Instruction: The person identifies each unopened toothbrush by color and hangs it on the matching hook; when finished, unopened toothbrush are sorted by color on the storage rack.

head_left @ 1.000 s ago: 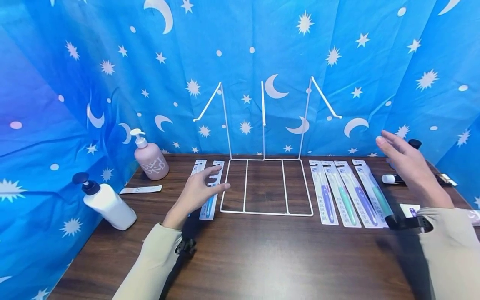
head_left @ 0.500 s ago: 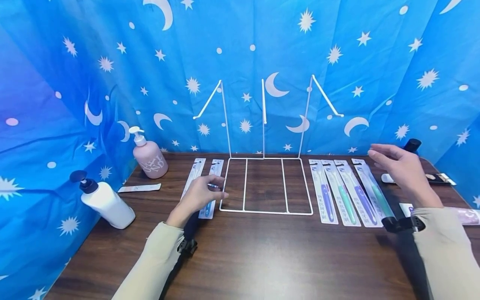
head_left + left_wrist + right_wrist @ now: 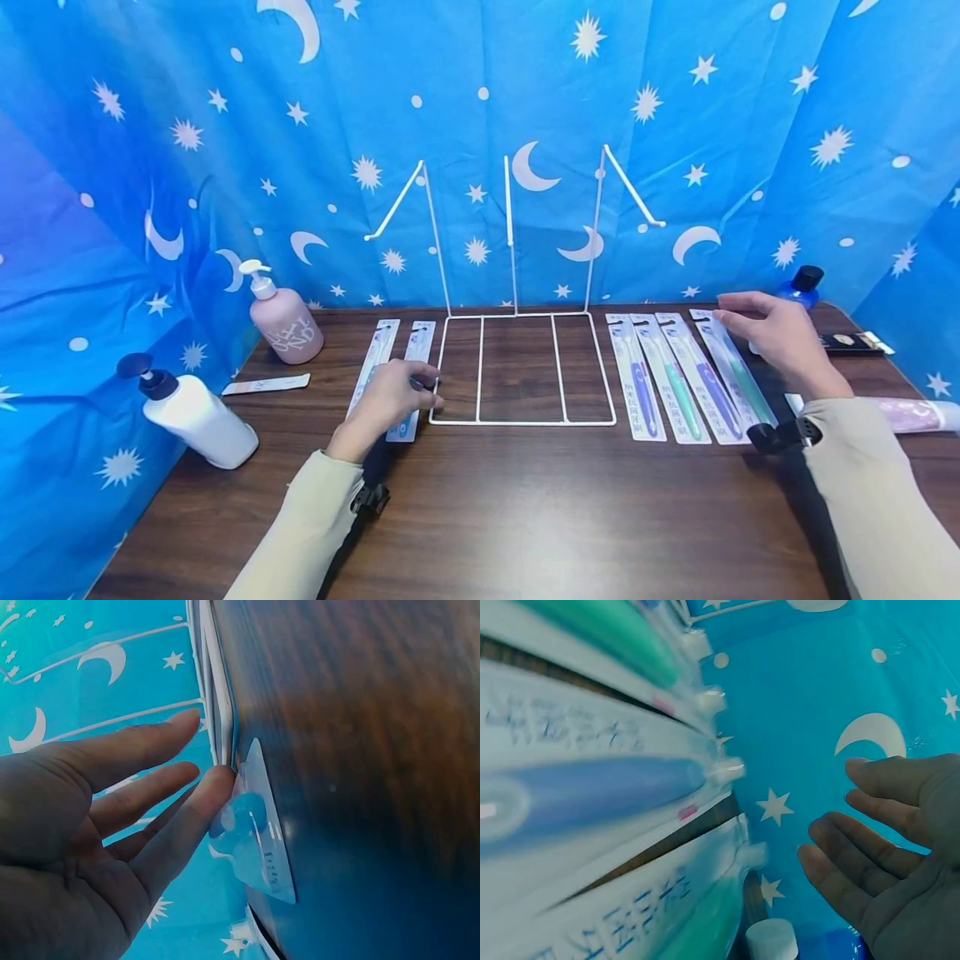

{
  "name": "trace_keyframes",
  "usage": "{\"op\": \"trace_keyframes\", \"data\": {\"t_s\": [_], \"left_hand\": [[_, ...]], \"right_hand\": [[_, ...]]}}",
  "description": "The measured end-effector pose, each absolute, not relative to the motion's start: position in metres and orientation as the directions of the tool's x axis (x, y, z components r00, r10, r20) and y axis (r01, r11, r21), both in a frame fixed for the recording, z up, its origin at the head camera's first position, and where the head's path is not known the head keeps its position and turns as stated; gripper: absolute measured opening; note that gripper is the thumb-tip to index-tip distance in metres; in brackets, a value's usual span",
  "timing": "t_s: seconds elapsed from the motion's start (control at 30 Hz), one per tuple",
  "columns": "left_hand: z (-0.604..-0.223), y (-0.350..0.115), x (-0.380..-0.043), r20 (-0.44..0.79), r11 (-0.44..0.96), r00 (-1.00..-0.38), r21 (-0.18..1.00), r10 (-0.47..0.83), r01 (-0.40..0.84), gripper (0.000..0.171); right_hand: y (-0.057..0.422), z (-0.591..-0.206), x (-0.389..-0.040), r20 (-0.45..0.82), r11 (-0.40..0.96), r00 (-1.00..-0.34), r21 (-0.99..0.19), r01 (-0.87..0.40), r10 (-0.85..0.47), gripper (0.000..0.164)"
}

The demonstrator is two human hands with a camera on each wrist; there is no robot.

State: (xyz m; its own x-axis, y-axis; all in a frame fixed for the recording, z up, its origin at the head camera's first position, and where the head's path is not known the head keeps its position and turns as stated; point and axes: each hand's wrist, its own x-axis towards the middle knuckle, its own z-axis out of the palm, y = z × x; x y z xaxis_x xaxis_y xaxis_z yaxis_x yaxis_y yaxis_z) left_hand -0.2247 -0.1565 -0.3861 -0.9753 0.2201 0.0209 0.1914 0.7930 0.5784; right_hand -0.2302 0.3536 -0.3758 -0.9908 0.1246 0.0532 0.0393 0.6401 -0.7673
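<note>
My left hand (image 3: 390, 392) hovers over two packaged toothbrushes at the left, beside the white wire rack (image 3: 522, 423). Its fingers are loosely bent around nothing. Under it lies the nearer toothbrush pack (image 3: 418, 342); the left wrist view has a fingertip close to a clear blister pack (image 3: 270, 840), contact unclear. The other toothbrush pack (image 3: 381, 337) is partly covered by the hand. On the right, my right hand (image 3: 783, 337) is held, fingers apart, by the top of the outermost green toothbrush pack (image 3: 738, 367). Further packs, including a purple toothbrush (image 3: 592, 795), lie left of it.
A pink pump bottle (image 3: 288, 327), a white pump bottle (image 3: 198, 421) and a flat white sachet (image 3: 266, 384) are at the left. Rightward are a blue bottle (image 3: 802, 287), a black item (image 3: 851, 343) and a pink tube (image 3: 907, 414). The rack's three prongs rise before the curtain (image 3: 480, 67).
The right hand has come down and leftward toward the outermost toothbrush pack. My left hand has lowered a little, its thumb and fingers closer together. The head view has shifted slightly.
</note>
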Motion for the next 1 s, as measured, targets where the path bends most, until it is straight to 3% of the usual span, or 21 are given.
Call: {"op": "trace_keyframes", "data": {"t_s": [0.2, 0.57, 1.0], "left_hand": [[-0.388, -0.157, -0.228, 0.029, 0.815, -0.975, 0.543, 0.221, 0.201, 0.035], [-0.391, -0.154, -0.232, 0.025, 0.826, -0.974, 0.526, 0.225, 0.204, 0.028], [-0.390, -0.156, -0.232, 0.000, 0.825, -0.981, 0.541, 0.192, 0.162, 0.027]], "right_hand": [[0.358, -0.382, -0.238, 0.091, 0.752, -0.989, -0.659, 0.031, 0.121, 0.070], [0.366, -0.387, -0.251, 0.107, 0.839, -0.991, -0.544, 0.009, 0.080, 0.060], [0.367, -0.391, -0.267, 0.043, 0.864, -0.999, -0.503, 0.003, 0.029, 0.051]]}}
